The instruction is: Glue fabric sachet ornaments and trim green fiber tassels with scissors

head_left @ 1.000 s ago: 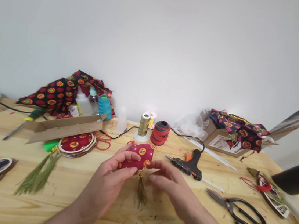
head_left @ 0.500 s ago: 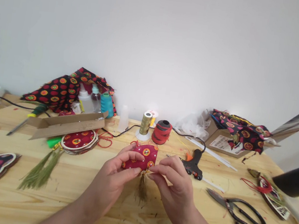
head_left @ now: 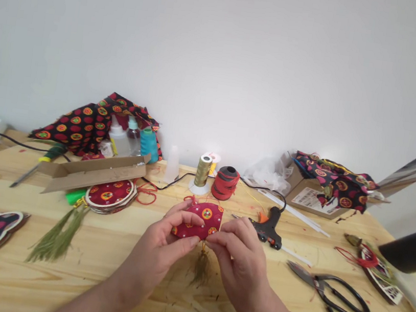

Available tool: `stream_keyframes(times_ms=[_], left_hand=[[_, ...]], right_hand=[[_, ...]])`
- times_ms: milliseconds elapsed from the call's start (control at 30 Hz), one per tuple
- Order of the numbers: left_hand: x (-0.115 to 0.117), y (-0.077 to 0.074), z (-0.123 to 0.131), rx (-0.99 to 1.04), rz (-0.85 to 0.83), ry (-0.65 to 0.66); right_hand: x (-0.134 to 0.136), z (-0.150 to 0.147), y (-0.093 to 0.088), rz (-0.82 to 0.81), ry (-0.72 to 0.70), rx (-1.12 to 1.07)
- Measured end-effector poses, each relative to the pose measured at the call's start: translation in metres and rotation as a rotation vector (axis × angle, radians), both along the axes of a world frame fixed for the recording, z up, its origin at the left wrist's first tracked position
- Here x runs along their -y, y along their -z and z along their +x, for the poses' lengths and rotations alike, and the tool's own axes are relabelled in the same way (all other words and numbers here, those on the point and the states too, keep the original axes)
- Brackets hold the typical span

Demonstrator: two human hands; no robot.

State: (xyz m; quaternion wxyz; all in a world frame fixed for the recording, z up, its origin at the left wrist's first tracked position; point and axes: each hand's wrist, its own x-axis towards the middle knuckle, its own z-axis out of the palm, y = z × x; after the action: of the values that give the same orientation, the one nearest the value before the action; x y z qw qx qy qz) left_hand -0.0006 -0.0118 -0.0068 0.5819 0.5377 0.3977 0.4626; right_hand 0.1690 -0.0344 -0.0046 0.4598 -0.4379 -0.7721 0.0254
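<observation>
A small red fabric ornament (head_left: 206, 213) with round flower motifs and white beads is held up over the wooden table. My left hand (head_left: 171, 238) grips its left side, thumb in front along the lower edge and fingers bent over the face. With thumb and forefinger pinched together, my right hand (head_left: 238, 256) holds the lower right edge, close to where the tassel hangs. Whether a thread or bead is also in that pinch cannot be made out. The olive tassel (head_left: 200, 269) dangles below between both hands. Behind the ornament's top, a bit of red cord shows.
Beyond my hands stand a gold thread spool (head_left: 202, 172) and a red thread cone (head_left: 225, 183). A black glue gun (head_left: 270, 229) and large scissors (head_left: 332, 292) lie right. Leftward are a cardboard tray (head_left: 93, 173), a round tasselled ornament (head_left: 109, 195) and a screwdriver (head_left: 38, 166).
The ornament has tilted and shifted slightly right, with its tassel swinging clear below. My right fingertips have moved up from the tassel's top to the fabric's lower edge.
</observation>
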Motion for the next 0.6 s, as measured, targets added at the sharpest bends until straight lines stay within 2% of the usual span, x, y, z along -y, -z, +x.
stream_keyframes(times_ms=[233,367,500,600], left_hand=[[0.0022,-0.0019,0.0000,-0.034,0.011,0.001],[0.0021,-0.0016,-0.0003,-0.041,0.013,-0.009],[0.0020,0.0005,-0.0012,-0.052,0.026,-0.029],[0.0021,0.0011,-0.0010,-0.019,0.003,-0.033]], right_hand=[[-0.0009,-0.0022,0.0007,-0.159,0.011,-0.237],[-0.0037,-0.0040,0.0023,-0.350,0.049,-0.443],[-0.0062,-0.0068,0.0044,-0.645,-0.055,-0.702],[-0.0071,-0.0087,0.0044,-0.704,-0.115,-0.863]])
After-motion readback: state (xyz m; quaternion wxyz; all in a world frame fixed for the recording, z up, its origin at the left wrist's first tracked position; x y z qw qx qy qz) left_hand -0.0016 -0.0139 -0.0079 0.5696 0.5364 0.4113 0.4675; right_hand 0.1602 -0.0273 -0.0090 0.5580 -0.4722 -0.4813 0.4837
